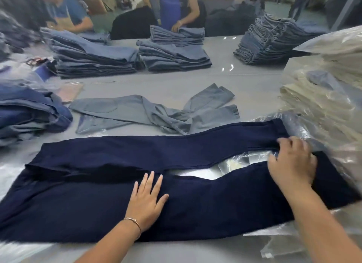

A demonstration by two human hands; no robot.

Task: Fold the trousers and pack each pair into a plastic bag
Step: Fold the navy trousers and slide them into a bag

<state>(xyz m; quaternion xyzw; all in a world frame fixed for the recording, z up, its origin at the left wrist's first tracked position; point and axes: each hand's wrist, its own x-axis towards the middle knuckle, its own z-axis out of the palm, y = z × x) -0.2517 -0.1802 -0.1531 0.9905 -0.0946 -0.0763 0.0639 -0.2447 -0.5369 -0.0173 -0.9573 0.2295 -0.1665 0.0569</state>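
A pair of dark navy trousers lies spread flat across the grey table, waist to the left, legs running right with a gap between them. My left hand presses flat on the near leg by the crotch, fingers straight. My right hand sits at the right end, its fingers curled on the hem of the far leg. Clear plastic bags lie under the trousers and show through the gap. A grey pair of trousers lies rumpled just beyond.
Stacks of folded blue jeans stand at the back, another pile at the left. Bagged pale trousers are piled at the right. Two people work at the far side of the table.
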